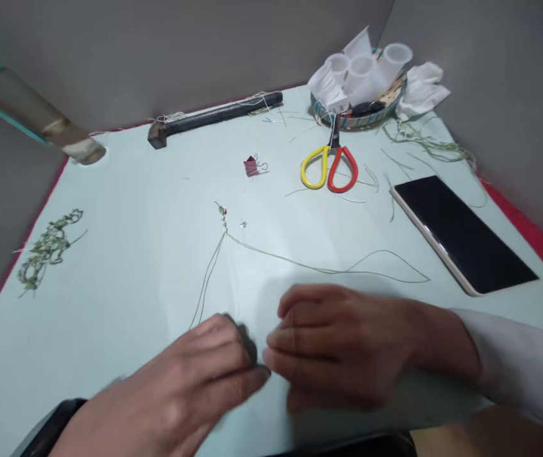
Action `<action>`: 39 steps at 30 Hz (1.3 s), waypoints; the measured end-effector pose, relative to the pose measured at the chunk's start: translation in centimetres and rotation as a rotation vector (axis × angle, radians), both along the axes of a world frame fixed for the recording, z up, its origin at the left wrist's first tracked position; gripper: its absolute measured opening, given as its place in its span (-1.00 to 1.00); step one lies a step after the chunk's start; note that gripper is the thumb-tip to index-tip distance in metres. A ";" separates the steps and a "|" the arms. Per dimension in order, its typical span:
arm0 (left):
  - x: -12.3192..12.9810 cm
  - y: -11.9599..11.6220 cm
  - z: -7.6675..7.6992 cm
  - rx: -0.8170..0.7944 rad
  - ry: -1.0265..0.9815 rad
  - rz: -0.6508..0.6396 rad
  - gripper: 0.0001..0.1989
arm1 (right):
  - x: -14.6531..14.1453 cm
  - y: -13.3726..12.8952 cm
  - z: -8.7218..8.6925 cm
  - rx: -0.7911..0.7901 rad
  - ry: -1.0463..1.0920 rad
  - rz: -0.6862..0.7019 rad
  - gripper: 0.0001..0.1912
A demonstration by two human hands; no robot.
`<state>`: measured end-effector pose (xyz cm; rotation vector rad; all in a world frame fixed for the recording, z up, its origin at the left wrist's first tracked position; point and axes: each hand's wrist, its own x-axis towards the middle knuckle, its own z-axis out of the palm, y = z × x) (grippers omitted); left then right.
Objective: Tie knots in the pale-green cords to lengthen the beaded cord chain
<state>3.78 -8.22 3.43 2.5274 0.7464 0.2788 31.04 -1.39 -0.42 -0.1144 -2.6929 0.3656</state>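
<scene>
Knotted cord (224, 223): on your desk (133, 254)
Your left hand (190, 381): curled, can't tell its grip
Your right hand (347, 339): bent, can't tell either

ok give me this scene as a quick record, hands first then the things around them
left hand: near table edge, cord strands running behind it; grip unclear
right hand: facing left hand, fingers curled; grip unclear
knotted cord: beyond the hands, strands spread
scissors: yellow and red handles, tips toward basket
basket: far right, holding white plastic cups
phone: right side, screen dark
</scene>
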 end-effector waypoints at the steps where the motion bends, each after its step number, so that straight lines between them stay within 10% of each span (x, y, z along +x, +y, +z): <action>1: -0.2 0.1 0.1 0.031 -0.014 0.055 -0.49 | -0.1 0.4 0.0 -0.017 0.028 -0.010 -0.66; 8: -3.0 2.5 -1.1 0.202 0.072 0.618 -0.69 | -1.3 3.3 -0.4 -0.040 -0.038 -0.453 -0.64; 15: -2.0 7.0 -1.0 0.130 0.235 0.778 -0.79 | -4.0 4.7 1.6 -0.004 -0.308 -0.571 -0.72; 27: -2.1 7.5 -2.9 0.192 0.237 0.698 -0.80 | -5.7 5.6 0.7 0.049 -0.467 -0.583 -0.69; 39: -5.9 7.6 -1.8 0.368 0.028 0.224 -0.56 | -5.1 5.6 1.1 0.043 -0.462 -0.558 -0.74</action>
